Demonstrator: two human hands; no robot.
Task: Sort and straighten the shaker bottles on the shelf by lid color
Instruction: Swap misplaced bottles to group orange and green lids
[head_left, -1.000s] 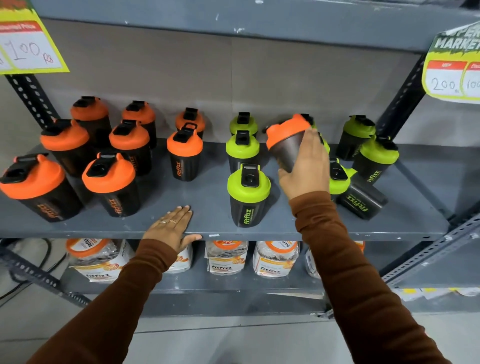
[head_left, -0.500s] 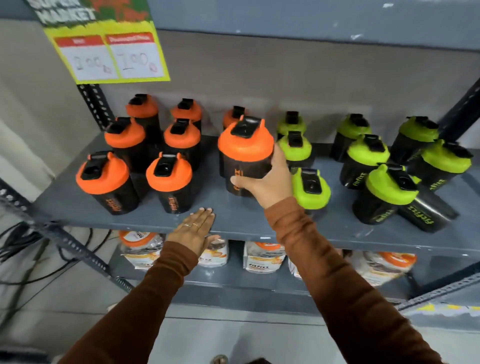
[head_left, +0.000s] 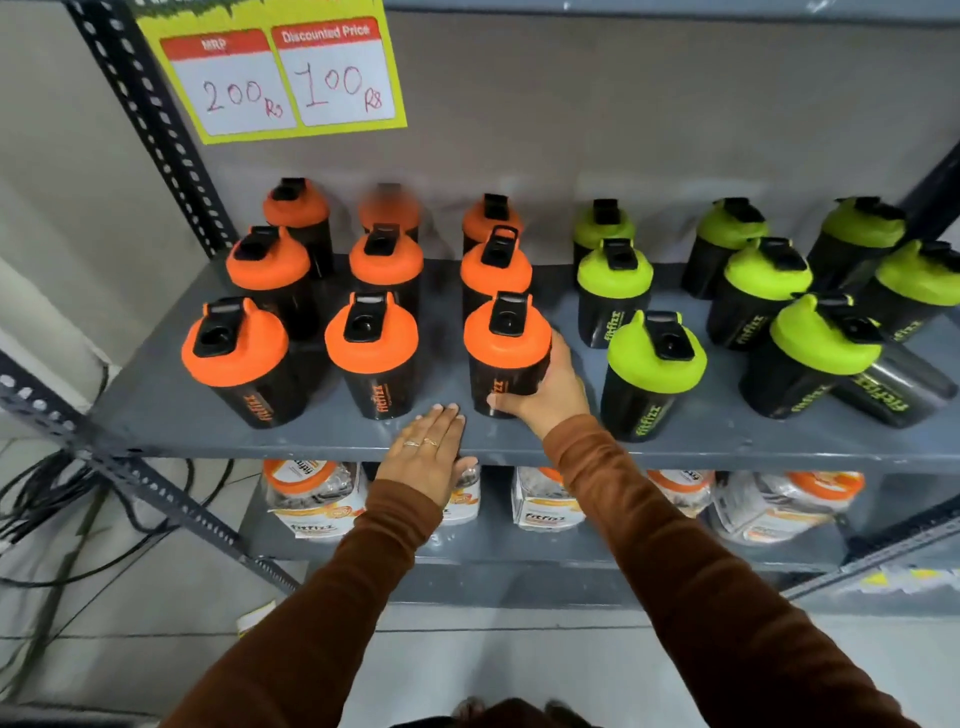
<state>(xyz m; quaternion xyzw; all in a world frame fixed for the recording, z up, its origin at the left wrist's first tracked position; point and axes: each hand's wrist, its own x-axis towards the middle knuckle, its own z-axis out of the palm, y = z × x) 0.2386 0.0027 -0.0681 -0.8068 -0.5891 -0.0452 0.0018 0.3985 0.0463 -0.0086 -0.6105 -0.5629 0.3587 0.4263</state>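
Observation:
Black shaker bottles stand on a grey shelf. Several orange-lidded ones fill the left half in three columns; several green-lidded ones fill the right half. My right hand grips an upright orange-lidded bottle at the front of the third orange column, its base on the shelf. My left hand lies flat, fingers together, on the shelf's front edge just left of that bottle. One green-lidded bottle lies on its side at the front right, behind an upright green-lidded bottle.
A yellow price sign hangs at the upper left beside a perforated upright. The lower shelf holds clear orange-lidded jars. Black cables lie on the floor at the left.
My right hand carried the orange-lidded bottle from among the green ones leftward and set it down at the front of the third orange column. The camera view shifted left. My left hand stayed on the shelf edge.

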